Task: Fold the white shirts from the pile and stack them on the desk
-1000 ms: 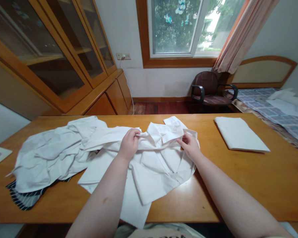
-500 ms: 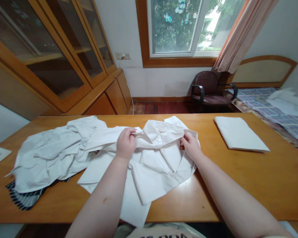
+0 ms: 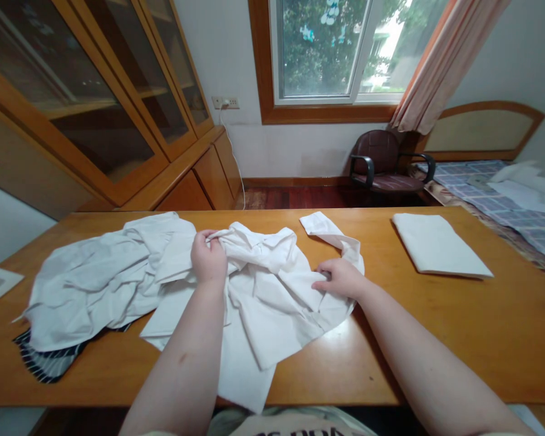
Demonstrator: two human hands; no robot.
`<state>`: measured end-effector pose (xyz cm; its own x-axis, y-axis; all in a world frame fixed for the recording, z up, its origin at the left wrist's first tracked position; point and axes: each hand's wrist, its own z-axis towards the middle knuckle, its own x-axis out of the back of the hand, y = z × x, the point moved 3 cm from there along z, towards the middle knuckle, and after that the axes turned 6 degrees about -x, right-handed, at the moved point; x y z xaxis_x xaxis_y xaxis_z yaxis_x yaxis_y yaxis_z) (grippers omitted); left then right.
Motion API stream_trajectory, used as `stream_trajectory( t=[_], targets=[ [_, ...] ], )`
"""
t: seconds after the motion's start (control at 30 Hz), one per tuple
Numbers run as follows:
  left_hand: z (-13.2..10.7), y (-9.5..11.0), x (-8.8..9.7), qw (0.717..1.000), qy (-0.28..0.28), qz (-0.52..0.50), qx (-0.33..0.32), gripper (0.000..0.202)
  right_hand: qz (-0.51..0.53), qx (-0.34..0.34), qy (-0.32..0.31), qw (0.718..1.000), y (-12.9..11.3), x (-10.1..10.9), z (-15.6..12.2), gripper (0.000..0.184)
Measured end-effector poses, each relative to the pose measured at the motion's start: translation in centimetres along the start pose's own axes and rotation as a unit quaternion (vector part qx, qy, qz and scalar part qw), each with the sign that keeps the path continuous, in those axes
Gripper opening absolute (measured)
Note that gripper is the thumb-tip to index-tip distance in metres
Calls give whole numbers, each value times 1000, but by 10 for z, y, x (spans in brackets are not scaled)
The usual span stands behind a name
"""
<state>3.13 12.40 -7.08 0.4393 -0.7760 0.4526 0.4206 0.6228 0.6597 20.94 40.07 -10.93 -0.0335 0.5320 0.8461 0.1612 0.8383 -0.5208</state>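
Fingers [image 3: 203,237] of the left hand [image 3: 209,260] pinch gathered cloth of the white garment [image 3: 267,303]; those of the right hand [image 3: 343,280] touch it, grip not determinable. Garment lies crumpled at the middle of the counter [image 3: 418,339], long axis unclear; a lower panel [image 3: 249,381] points to the counter's near edge. Left forearm [image 3: 177,363] hides part; boundary with the white pile [image 3: 100,278] at counter's left is indistinct.

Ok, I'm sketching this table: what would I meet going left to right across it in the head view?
White object cut off at the edge, heaped white cloth, left hand, right hand, folded white cloth.
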Motion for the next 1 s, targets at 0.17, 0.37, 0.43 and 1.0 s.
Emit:
stream_trajectory(
  t=[0.17, 0.37, 0.43, 1.0],
  targets=[
    [5, -10, 3, 998, 30, 9, 50, 11, 17, -127, 166, 978, 23, 11, 3, 27],
    [11, -26, 4, 992, 61, 11, 111, 13, 185, -298, 400, 847, 75, 38, -5, 36],
    [12, -31, 2, 991, 63, 16, 117, 16, 221, -312, 407, 830, 84, 39, -5, 38],
    [-23, 43, -11, 937, -246, 45, -243, 28, 208, -304, 417, 831, 84, 33, -3, 37]
  ],
)
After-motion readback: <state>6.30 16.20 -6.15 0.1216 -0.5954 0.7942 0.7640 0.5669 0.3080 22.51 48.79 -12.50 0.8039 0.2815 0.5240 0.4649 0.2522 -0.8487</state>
